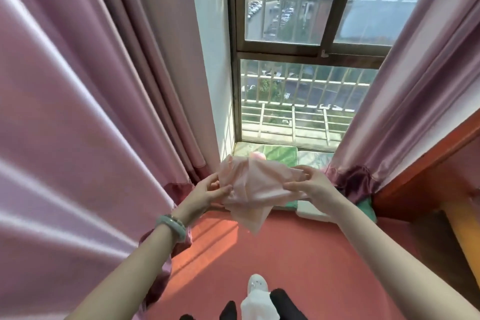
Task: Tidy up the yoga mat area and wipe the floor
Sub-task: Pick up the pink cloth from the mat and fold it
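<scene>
Left hand [207, 191] and right hand [310, 186] each pinch the pink cloth [255, 184], perhaps a wipe, above the red floor [298, 254]

Curtains [65, 112], window [285, 21], perhaps wooden bed [428, 176].

- thin pale pink cloth [255, 187]: plain, slightly see-through
- glossy satin curtain on the left [65, 112]: mauve-pink, plain, white sheen on the folds
- glossy satin curtain on the right [415, 86]: same mauve-pink, darker plum at the hem
- smooth floor [298, 254]: coral red, orange sunlit stripes
- round stone-like bangle [171, 223]: pale grey-green
- window frame [322, 49]: dark brown
- flat sill pads [281, 156]: green, white
- wooden furniture edge [428, 171]: red-brown
- rounded shoe [257, 284]: white
</scene>
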Action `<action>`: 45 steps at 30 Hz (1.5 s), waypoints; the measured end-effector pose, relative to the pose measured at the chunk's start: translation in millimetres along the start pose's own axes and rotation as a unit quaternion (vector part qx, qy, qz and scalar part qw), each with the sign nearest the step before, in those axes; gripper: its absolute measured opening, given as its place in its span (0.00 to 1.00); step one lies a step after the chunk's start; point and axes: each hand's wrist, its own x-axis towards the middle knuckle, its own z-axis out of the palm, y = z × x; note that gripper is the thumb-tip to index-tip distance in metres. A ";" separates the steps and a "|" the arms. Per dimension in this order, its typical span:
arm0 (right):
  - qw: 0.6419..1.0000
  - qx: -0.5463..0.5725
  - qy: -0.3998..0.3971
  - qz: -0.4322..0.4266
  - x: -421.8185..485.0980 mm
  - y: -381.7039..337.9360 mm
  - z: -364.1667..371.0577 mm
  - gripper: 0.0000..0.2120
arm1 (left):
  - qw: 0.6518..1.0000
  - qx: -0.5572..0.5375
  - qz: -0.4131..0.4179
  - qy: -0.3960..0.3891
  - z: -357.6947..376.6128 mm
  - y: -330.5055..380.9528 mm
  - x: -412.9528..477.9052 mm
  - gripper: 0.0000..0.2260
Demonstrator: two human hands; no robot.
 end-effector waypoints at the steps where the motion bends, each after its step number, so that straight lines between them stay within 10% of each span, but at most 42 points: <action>1: 1.000 -0.003 -0.001 0.002 17.0 -5.1 -4.1 0.23 | 1.000 0.002 0.000 -0.001 -1.8 6.7 15.1 0.16; 24: 0.992 -0.082 0.077 0.056 321.0 0.7 -4.9 0.20 | 0.985 -0.008 -0.172 -0.014 -87.2 28.2 325.5 0.16; 45: 0.979 -0.176 0.075 0.076 616.5 436.5 35.7 0.15 | 0.971 0.173 -0.147 0.080 -157.5 -401.9 614.6 0.11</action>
